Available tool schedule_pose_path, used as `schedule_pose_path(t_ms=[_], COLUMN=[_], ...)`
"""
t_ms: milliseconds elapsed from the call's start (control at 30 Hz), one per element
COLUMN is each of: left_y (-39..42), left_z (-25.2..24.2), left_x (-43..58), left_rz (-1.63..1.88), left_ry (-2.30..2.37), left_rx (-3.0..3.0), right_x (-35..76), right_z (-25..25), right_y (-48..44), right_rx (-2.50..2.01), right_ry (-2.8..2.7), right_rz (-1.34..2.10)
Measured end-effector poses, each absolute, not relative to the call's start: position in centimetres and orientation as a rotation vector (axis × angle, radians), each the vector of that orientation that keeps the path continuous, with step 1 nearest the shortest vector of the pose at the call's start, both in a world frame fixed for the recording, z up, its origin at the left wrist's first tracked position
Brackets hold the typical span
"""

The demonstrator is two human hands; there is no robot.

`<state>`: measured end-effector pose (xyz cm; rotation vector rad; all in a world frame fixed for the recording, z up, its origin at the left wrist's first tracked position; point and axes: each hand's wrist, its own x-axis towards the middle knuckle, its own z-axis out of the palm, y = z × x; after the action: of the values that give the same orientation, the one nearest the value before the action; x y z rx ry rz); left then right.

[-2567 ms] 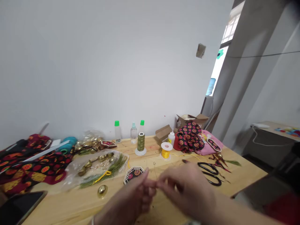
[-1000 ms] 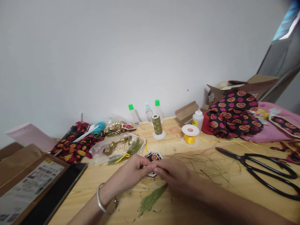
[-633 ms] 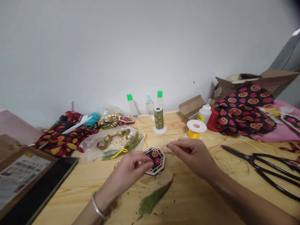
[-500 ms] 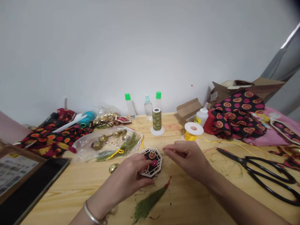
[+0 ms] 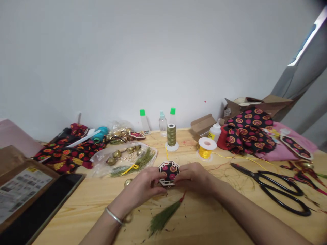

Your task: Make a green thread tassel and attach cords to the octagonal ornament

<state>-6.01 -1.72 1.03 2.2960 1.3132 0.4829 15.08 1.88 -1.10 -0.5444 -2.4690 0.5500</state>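
An octagonal pendant [image 5: 169, 174] with a pale lattice frame and dark patterned cloth is held just above the wooden table. My left hand [image 5: 147, 183] grips its left edge, fingers closed on it. On its right edge the fingers of my right hand [image 5: 192, 177] are pressed together against the frame. A yellow cord [image 5: 167, 152] runs up behind the pendant's top. Below the hands lies a green tassel [image 5: 165, 217] with a red top. A brass bell [image 5: 128, 182] sits beside my left hand.
Black scissors [image 5: 265, 180] lie at the right, near a yellow cord spool [image 5: 205, 152]. Behind stand an olive thread cone [image 5: 171, 135] and several bottles. Bells and a tassel rest on a plastic bag [image 5: 98, 159]. At the left is a dark tablet-like object [image 5: 51, 204].
My right hand has moved left and down from beside the pendant and taken hold of its right edge. The pendant has turned more upright. The view has shifted slightly.
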Motion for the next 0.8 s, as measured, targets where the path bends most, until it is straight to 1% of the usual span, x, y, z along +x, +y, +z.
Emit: schedule_pose_path(t_ms=[200, 333, 500, 667, 800], left_y=[-1.7, -1.5, -1.8, -2.1, -2.0], left_z=[0.9, 0.6, 1.0, 1.5, 1.6], left_x=[-5.5, -5.3, -5.3, -4.8, -3.2], left_rz=[0.632, 0.598, 0.613, 0.753, 0.907], left_ry=[1.263, 1.260, 1.273, 1.275, 1.293], left_rx=[2.368, 2.389, 2.374, 2.302, 2.110], right_x=[15.3, 15.2, 15.1, 15.0, 14.8], right_z=[-0.7, -0.4, -0.1, 0.0, -0.1], right_y=[2.6, 2.6, 2.4, 2.4, 2.3], right_rx=[-0.573, -0.698, -0.840, -0.883, -0.811], right_ry=[-2.290, -2.207, -1.919, -1.661, -1.528], right_rz=[0.768, 1.001, 1.268, 1.456, 1.512])
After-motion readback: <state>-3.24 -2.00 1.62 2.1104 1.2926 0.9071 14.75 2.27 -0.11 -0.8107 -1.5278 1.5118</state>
